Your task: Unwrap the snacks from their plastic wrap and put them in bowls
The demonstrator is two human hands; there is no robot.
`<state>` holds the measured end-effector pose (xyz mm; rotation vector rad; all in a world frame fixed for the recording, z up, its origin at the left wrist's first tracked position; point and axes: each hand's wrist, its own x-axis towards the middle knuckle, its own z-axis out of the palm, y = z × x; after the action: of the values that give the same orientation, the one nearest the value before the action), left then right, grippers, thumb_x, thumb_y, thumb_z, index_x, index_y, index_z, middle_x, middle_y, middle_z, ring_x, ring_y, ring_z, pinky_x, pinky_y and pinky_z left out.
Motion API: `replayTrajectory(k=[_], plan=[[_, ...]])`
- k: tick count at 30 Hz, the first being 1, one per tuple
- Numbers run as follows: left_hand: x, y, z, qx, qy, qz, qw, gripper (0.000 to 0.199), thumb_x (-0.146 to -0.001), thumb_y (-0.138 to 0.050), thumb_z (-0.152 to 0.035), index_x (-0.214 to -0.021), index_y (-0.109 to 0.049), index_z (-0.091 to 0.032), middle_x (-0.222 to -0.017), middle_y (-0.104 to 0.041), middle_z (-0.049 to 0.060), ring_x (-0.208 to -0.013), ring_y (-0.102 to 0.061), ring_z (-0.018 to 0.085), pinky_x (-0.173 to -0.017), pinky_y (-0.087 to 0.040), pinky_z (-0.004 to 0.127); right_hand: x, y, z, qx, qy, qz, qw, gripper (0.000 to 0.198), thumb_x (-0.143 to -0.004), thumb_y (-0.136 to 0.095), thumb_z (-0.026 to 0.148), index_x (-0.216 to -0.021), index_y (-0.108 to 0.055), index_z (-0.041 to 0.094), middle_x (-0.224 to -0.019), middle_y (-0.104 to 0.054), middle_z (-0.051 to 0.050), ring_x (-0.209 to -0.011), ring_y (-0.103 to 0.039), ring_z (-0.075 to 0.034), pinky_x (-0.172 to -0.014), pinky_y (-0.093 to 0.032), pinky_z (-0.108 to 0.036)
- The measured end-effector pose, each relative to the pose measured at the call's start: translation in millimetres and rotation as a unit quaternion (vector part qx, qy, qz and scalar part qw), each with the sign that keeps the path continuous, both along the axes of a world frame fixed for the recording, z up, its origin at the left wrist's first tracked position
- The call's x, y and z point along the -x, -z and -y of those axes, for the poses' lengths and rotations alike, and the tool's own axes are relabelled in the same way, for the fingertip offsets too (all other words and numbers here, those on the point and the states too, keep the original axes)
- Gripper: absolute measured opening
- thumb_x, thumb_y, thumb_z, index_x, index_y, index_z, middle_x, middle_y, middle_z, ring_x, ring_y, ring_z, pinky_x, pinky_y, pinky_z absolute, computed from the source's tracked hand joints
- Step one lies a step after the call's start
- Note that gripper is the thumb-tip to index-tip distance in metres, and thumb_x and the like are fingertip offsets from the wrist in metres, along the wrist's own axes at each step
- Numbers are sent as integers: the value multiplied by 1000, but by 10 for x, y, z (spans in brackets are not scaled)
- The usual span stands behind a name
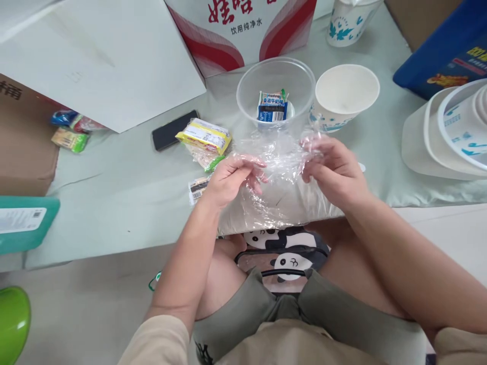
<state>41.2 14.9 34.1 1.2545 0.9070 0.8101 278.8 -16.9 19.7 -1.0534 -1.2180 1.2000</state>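
A crumpled clear plastic bag or film [279, 162] stretches between my two hands at the table's front edge. My left hand [238, 177] is closed on its left side, fingers curled inward. On the other side, my right hand [333, 165] pinches the film between thumb and fingers. Just behind it stands a clear plastic bowl [243, 99] with a blue-and-white snack packet [272, 107] inside. A white paper cup [346, 91] touches or nearly touches the bowl's right side. Left of my left hand lie a yellow snack packet [205, 136] and a smaller packet [198, 190].
A black phone [173, 132] lies beside the yellow packet. Large boxes, including a red-and-white carton [247, 35], stand along the back. Another paper cup [348, 25], a blue container [449, 56] and a white bin of cups [426, 137] are on the right. A green box [26, 223] sits at left.
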Motion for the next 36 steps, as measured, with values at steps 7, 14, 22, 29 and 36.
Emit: replayTrajectory(k=[7, 14, 22, 29, 36], plan=[[93, -58, -3, -223, 73, -62, 970, 24, -84, -62, -10, -88, -83, -21, -75, -79, 3, -69, -74, 14, -64, -59, 24, -1, 26, -16, 107, -100, -58, 987, 38, -75, -87, 43, -104, -69, 27, -102, -74, -2, -92, -70, -19, -83, -58, -36], [117, -102, 30, -277, 133, -144, 940, 26, -87, -57, -12, -90, -81, -22, -84, -80, 3, -77, -76, 15, -70, -59, 26, -31, 49, -47, 187, -122, -37, 974, 41, -75, -84, 54, -103, -78, 24, -103, -79, -7, -94, -74, -24, -77, -60, -38], [-27, -16, 70, 24, 39, -106, 993, 36, -86, -68, -19, -122, -60, -23, -75, -74, -3, -60, -73, 14, -55, -55, 22, -125, -37, 78, -153, -59, 71, 984, 20, -96, -66, 44, -88, -83, 35, -134, -70, -1, -140, -56, -28, -123, -39, -53], [43, -9, -57, -73, -97, -19, 992, 2, -84, -74, -24, -84, -75, -22, -83, -76, 0, -73, -71, 12, -69, -59, 25, -313, -63, 155, -217, -155, 222, 938, 22, -93, -63, 42, -91, -84, 36, -157, -53, 6, -157, -33, -36, -133, -16, -59], [164, -87, -109, -113, 12, -7, 994, 17, -75, -72, -24, -87, -84, -24, -105, -80, 6, -98, -75, 22, -84, -62, 35, -296, -64, 124, -42, 20, -7, 999, 43, -84, -69, 69, -112, -71, 37, -145, -62, -2, -147, -49, -33, -124, -38, -55]])
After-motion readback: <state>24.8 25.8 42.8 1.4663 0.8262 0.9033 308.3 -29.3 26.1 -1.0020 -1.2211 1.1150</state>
